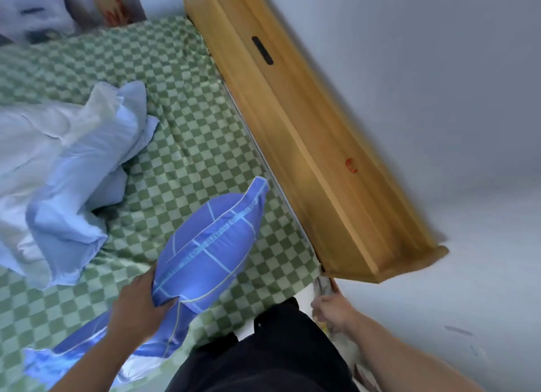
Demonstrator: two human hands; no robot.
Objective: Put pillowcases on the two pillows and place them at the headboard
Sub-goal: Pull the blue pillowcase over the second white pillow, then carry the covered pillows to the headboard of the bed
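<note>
My left hand (140,306) grips a pillow in a blue pillowcase with pale lines (210,245) near its open end, holding it tilted above the green checked sheet (187,134). Loose blue pillowcase fabric trails below my wrist. A second pillow in a pale blue and white case (73,169) lies crumpled at the left of the bed. The wooden headboard (307,146) runs diagonally on the right. My right hand (330,309) is at the mattress corner below the headboard end, its fingers curled around patterned fabric there.
More bedding and a printed cushion (111,8) lie at the far top left of the bed. A grey wall (439,99) stands behind the headboard. My dark trousers (263,356) fill the bottom middle, against the bed's edge.
</note>
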